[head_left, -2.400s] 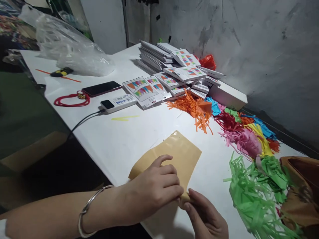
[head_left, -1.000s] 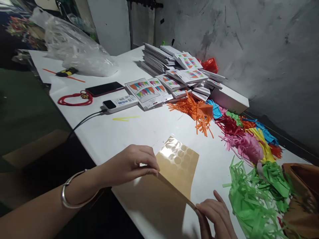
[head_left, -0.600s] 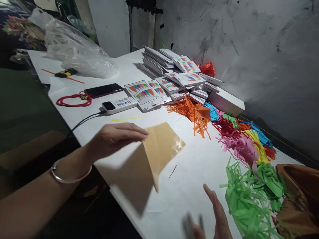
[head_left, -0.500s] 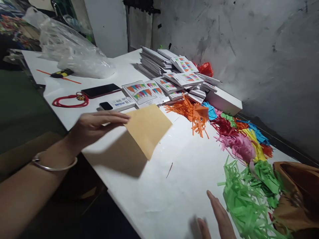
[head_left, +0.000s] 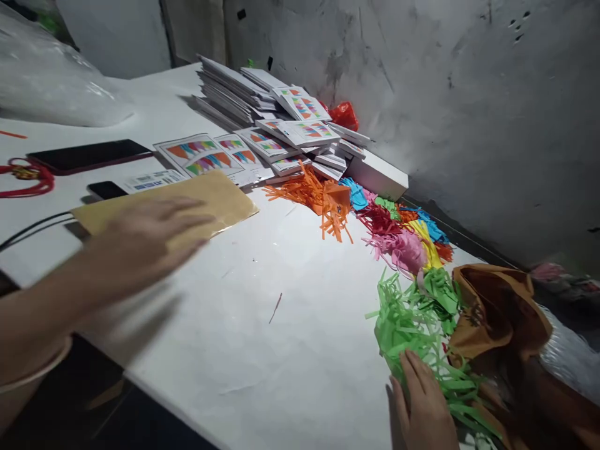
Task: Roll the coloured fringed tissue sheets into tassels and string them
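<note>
My left hand (head_left: pixel 145 234), smeared by motion, is stretched out flat over a sheet of brown kraft paper (head_left: pixel 225 194). The fingers are extended and not wrapped round it. The paper lies on the white table beside the phone and the printed cards, covering part of a small white device (head_left: pixel 105 189). At the lower right, the fingertips of my right hand (head_left: pixel 424 400) rest at the edge of a pile of light green paper fringe (head_left: pixel 407 312). Those fingers are stretched out, the thumb a little apart.
Stacked printed packets (head_left: pixel 309 131) and a white box (head_left: pixel 382 172) stand by the wall. Orange fringe (head_left: pixel 328 197), pink fringe (head_left: pixel 400 249) and other colours line the table's far side. A brown bag (head_left: pixel 492 306) lies right, a dark phone (head_left: pixel 94 155) and clear plastic (head_left: pixel 51 81) left.
The kraft paper, earlier held up by one corner in my left hand, now lies flat with the hand over it. My right hand has reached the green fringe. The view has swung right.
</note>
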`<state>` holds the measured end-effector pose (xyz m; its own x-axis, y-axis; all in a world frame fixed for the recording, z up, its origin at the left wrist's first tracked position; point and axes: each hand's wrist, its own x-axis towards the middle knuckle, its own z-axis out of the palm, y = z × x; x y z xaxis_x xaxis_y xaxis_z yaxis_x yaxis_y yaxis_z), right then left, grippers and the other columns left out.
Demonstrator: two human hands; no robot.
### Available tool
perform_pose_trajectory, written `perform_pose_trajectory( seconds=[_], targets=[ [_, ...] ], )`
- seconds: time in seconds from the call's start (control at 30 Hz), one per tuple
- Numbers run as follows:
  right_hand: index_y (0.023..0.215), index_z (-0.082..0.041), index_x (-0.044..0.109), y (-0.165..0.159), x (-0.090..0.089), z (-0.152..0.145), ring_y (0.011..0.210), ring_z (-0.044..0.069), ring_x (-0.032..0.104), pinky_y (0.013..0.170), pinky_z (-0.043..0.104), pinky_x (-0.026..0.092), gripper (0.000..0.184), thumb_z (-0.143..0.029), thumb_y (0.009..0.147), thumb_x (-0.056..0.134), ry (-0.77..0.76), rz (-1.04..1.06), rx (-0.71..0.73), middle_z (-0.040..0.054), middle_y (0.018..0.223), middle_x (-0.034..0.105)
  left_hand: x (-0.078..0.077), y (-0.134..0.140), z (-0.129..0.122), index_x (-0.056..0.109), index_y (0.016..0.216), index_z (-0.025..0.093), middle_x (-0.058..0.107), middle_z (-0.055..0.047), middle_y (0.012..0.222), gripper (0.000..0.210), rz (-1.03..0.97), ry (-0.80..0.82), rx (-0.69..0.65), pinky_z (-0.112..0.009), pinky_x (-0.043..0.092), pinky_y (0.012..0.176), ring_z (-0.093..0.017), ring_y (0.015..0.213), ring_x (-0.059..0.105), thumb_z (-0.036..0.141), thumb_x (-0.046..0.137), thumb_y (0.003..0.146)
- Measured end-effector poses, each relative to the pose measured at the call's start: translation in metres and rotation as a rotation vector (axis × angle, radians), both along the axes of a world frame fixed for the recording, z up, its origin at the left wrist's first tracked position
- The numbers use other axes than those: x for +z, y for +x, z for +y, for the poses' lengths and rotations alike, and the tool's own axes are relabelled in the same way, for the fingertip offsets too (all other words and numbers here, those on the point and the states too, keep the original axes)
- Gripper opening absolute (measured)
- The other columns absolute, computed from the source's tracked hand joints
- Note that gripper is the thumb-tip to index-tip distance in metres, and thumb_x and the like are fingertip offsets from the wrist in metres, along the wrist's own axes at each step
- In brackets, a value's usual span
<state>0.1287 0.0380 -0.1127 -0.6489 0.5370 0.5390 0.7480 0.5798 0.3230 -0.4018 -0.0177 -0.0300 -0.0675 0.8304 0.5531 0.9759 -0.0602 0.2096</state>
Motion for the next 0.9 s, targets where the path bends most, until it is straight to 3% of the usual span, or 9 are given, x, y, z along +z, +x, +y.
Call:
perform_pose_trajectory(
  seconds=[0.1,0.2,0.3,0.37,0.43,0.5,0.6,0.67,0.9],
  targets=[
    [0.112,-0.011,0.065,-0.011,0.001,0.01,0.104,0.03,0.069,0.099,0.052,0.044,0.037,-0.034,0.107,0.036,-0.031,-0.019,-0.027,0.0157,0.111,0.073,0.009,0.09,0.04,0.065,0.124,0.021,0.062,-0.012,0.136,0.027,-0.018,-0.084,-0.465,-0.042,0.049,0.102,-0.025,0.123,0.059,0.025,0.056,0.099],
    [0.099,-0.017,0.064,-0.015,0.009,0.014,0.09,0.023,0.07,0.103,0.05,0.04,0.028,-0.019,0.105,0.037,-0.102,0.061,-0.007,0.0077,0.095,0.074,-0.001,0.177,0.075,0.064,0.123,0.017,0.066,-0.016,0.13,0.033,-0.014,-0.117,-0.838,-0.041,0.052,0.097,-0.027,0.117,0.062,0.022,0.069,0.09],
    [0.105,-0.017,0.062,-0.013,0.021,0.007,0.092,0.019,0.069,0.102,0.041,0.042,0.018,-0.013,0.1,0.044,-0.12,0.188,0.128,0.0067,0.097,0.073,-0.017,0.243,0.1,0.054,0.137,0.017,0.058,-0.018,0.142,0.065,0.111,-0.111,-1.016,-0.053,0.044,0.106,-0.034,0.13,0.053,0.033,0.081,0.08],
    [0.107,-0.017,0.06,-0.011,0.027,-0.001,0.097,0.017,0.069,0.102,0.037,0.043,0.018,-0.01,0.095,0.049,-0.132,0.215,0.25,0.0064,0.1,0.073,-0.023,0.27,0.108,0.064,0.122,0.019,0.069,-0.012,0.124,0.045,0.208,-0.059,-1.095,-0.055,0.038,0.111,-0.031,0.12,0.057,0.028,0.079,0.081],
    [0.107,-0.017,0.06,-0.01,0.026,-0.01,0.096,0.017,0.069,0.105,0.036,0.041,0.02,-0.01,0.09,0.052,-0.124,0.222,0.281,0.0061,0.099,0.073,-0.025,0.284,0.11,0.067,0.091,0.019,0.072,-0.005,0.09,0.007,0.293,0.021,-1.143,-0.05,0.036,0.112,-0.023,0.095,0.062,0.017,0.071,0.085],
    [0.113,-0.013,0.061,-0.012,0.021,-0.019,0.091,0.017,0.07,0.109,0.038,0.036,0.025,-0.013,0.09,0.052,-0.097,0.262,0.195,0.0065,0.096,0.074,-0.024,0.288,0.105,0.061,0.075,0.02,0.064,-0.001,0.071,0.014,0.346,0.098,-1.149,-0.045,0.038,0.109,-0.02,0.078,0.058,0.012,0.065,0.086],
    [0.114,-0.015,0.064,-0.018,0.018,-0.03,0.087,0.018,0.071,0.113,0.043,0.03,0.03,-0.011,0.092,0.045,-0.094,0.335,0.091,0.0051,0.091,0.074,-0.02,0.285,0.094,0.058,0.078,0.021,0.063,-0.002,0.075,0.011,0.333,0.117,-1.151,-0.042,0.042,0.102,-0.02,0.077,0.055,0.013,0.065,0.083],
    [0.11,-0.017,0.066,-0.022,0.024,-0.035,0.091,0.019,0.072,0.114,0.047,0.03,0.033,-0.006,0.091,0.041,-0.089,0.367,0.135,0.0056,0.091,0.075,-0.021,0.28,0.093,0.058,0.083,0.021,0.067,-0.003,0.086,0.015,0.268,0.042,-1.146,-0.042,0.041,0.1,-0.021,0.085,0.057,0.013,0.067,0.075],
    [0.108,-0.014,0.067,-0.022,0.054,-0.035,0.096,0.02,0.072,0.114,0.047,0.032,0.031,-0.01,0.098,0.038,-0.021,0.317,0.265,0.0081,0.092,0.076,-0.018,0.232,0.129,0.064,0.087,0.022,0.072,0.0,0.082,0.028,0.104,-0.156,-0.932,-0.042,0.037,0.1,-0.022,0.089,0.063,0.008,0.063,0.063]
  ],
)
